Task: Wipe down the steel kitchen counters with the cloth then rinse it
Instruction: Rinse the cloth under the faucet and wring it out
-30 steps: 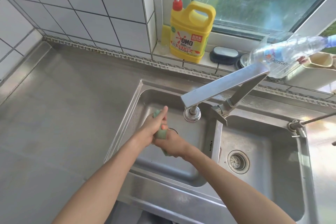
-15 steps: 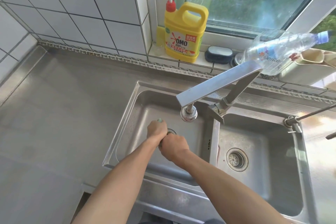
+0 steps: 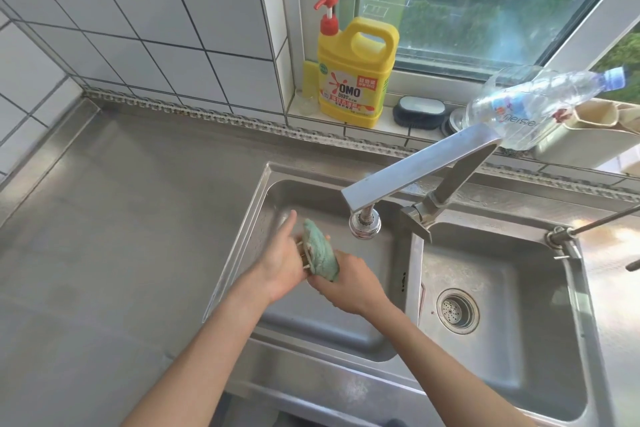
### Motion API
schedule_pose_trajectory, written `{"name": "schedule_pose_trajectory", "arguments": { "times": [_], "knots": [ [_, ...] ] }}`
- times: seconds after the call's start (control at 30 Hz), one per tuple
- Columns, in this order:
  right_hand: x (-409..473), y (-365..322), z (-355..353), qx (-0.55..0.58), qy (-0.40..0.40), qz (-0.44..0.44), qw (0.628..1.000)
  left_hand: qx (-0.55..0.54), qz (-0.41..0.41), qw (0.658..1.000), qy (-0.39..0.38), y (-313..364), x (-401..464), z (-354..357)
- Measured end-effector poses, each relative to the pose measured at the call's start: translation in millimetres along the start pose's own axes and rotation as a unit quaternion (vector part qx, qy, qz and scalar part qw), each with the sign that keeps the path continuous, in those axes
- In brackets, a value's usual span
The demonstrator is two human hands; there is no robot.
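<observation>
Broad brushed-steel counter (image 3: 104, 236), bare to the left of the double steel sink (image 3: 263, 184). Square steel faucet (image 3: 415, 170) reaching over the sink's left basin, spout head just right of the hands. Yellow detergent jug with red pump (image 3: 356, 76) on the sill behind the sink. Left hand (image 3: 280, 260) over the left basin, fingers nearly straight, pressed flat to the crumpled green cloth (image 3: 320, 253). Right hand (image 3: 349, 284) gripping the cloth's lower end, fingers curled beneath.
</observation>
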State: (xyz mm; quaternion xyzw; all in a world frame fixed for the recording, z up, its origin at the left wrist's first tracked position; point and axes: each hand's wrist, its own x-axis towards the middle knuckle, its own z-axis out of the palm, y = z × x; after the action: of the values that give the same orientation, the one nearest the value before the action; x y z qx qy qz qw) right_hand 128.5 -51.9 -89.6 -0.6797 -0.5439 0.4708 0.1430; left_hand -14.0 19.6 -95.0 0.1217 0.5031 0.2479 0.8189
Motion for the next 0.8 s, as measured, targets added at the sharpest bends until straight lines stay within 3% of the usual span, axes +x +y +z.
{"name": "schedule_pose_trajectory", "arguments": {
  "times": [0.03, 0.1, 0.2, 0.27, 0.37, 0.43, 0.47, 0.53, 0.67, 0.73, 0.8],
  "knots": [
    [-4, -5, -6, 0.135, -0.057, 0.005, 0.989, 0.002, 0.003, 1.0, -0.016, 5, -7, -7],
    [-16, -16, -17, 0.344, -0.167, 0.02, 0.924, 0.013, 0.01, 1.0, -0.026, 15, -19, -16],
    [-28, -34, -21, 0.542, -0.327, 0.003, 0.774, 0.01, 0.047, 0.995, -0.089, 23, -32, -11],
    [-34, -48, -16, 0.63, -0.401, -0.032, 0.664, -0.028, 0.075, 0.982, -0.173, 28, -38, 0],
    [-42, -68, -1, 0.714, -0.453, -0.08, 0.528, -0.124, 0.094, 0.937, -0.312, 35, -46, 15],
    [-46, -77, 7, 0.749, -0.465, -0.088, 0.464, -0.144, 0.103, 0.901, -0.396, 38, -54, 22],
    [-48, -80, 9, 0.76, -0.461, -0.086, 0.45, -0.138, 0.118, 0.883, -0.432, 38, -59, 23],
    [-53, -84, 8, 0.769, -0.431, -0.085, 0.465, -0.121, 0.141, 0.858, -0.479, 35, -67, 24],
    [-60, -85, 3, 0.729, -0.385, -0.1, 0.558, -0.074, 0.174, 0.857, -0.479, 34, -79, 21],
    [-55, -85, -7, 0.702, -0.387, -0.064, 0.594, -0.021, 0.208, 0.894, -0.396, 38, -79, 18],
    [-45, -79, -18, 0.652, -0.371, -0.014, 0.661, 0.033, 0.228, 0.933, -0.276, 41, -72, 16]
  ]
}}
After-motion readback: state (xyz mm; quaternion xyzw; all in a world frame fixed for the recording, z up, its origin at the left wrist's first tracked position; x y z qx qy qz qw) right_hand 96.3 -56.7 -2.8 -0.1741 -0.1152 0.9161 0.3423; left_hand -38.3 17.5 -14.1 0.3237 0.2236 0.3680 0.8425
